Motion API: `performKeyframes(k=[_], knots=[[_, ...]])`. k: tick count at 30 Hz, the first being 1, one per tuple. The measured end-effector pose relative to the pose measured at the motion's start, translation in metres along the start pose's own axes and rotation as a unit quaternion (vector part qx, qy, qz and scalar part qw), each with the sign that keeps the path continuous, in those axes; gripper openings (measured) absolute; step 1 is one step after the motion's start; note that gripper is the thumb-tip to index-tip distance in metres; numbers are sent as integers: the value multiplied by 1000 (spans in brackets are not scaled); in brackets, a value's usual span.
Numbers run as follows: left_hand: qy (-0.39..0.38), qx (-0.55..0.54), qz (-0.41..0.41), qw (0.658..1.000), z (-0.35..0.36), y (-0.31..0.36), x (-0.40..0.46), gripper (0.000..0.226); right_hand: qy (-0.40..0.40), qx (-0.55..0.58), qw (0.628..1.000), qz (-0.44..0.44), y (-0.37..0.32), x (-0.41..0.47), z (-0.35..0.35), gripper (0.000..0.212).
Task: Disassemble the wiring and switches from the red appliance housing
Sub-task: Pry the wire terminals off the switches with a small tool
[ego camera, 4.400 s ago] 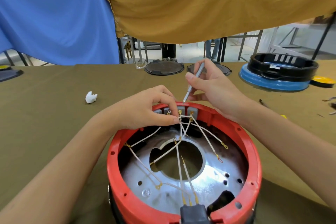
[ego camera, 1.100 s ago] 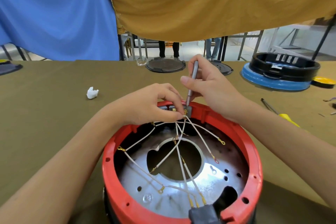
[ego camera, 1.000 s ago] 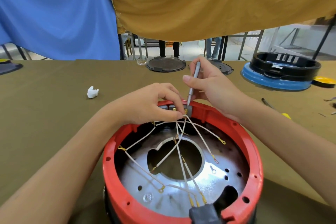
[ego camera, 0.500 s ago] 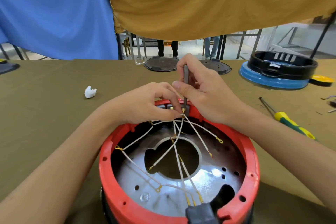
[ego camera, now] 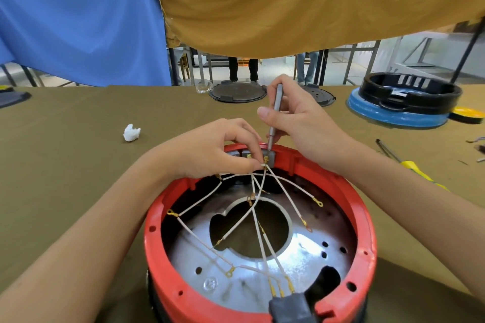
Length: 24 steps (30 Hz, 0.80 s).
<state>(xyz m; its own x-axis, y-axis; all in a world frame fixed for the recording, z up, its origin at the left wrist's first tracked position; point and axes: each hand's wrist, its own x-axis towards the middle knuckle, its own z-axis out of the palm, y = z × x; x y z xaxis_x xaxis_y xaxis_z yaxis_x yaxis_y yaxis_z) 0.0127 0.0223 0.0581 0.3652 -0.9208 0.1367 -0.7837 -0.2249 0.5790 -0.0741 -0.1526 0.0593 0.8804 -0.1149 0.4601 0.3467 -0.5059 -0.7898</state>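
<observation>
In the head view, a table (ego camera: pixel 78 165) covered with an olive-brown cloth fills the lower half of the scene. Behind its far edge hang a blue sheet (ego camera: pixel 78 21) on the left and a mustard-yellow sheet (ego camera: pixel 301 2) on the right; under the yellow one show metal table legs, a light floor and the legs of people standing.

The red appliance housing (ego camera: pixel 364 223) stands open side up at the near edge of the table, directly below the camera. Inside lies a shiny metal plate (ego camera: pixel 301 257) with a round hole in the middle, and white wires (ego camera: pixel 262 244) with brass terminals cross over it. A grey block (ego camera: pixel 291 308) sits in the near rim.

The left hand (ego camera: pixel 210 149) rests on the far rim and pinches a wire end between thumb and forefinger, right at a grey switch (ego camera: pixel 271 157) set in that rim. The right hand (ego camera: pixel 296 123) grips a thin grey tool (ego camera: pixel 275 115), held almost upright with its tip down at the same switch.

A small white scrap (ego camera: pixel 131 132) lies well to the left of the housing, with bare cloth all around it. Along the far edge sit two dark round lids (ego camera: pixel 237 90), and far right a black ring on a blue base (ego camera: pixel 404 102). A yellow-handled screwdriver (ego camera: pixel 412 165) lies just beyond the right forearm.
</observation>
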Motion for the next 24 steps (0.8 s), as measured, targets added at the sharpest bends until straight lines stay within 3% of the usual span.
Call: performKeyframes(k=[5, 10, 24], knots=[[-8, 19, -1, 1000, -1, -1, 0, 4, 0, 143, 985, 97, 11, 6, -2, 20], [-9, 23, 2, 1000, -1, -1, -1, 8, -19, 195, 972, 126, 15, 9, -2, 22], [-20, 10, -2, 1000, -2, 2, -1, 10, 28, 58, 998, 21, 1, -4, -1, 15]])
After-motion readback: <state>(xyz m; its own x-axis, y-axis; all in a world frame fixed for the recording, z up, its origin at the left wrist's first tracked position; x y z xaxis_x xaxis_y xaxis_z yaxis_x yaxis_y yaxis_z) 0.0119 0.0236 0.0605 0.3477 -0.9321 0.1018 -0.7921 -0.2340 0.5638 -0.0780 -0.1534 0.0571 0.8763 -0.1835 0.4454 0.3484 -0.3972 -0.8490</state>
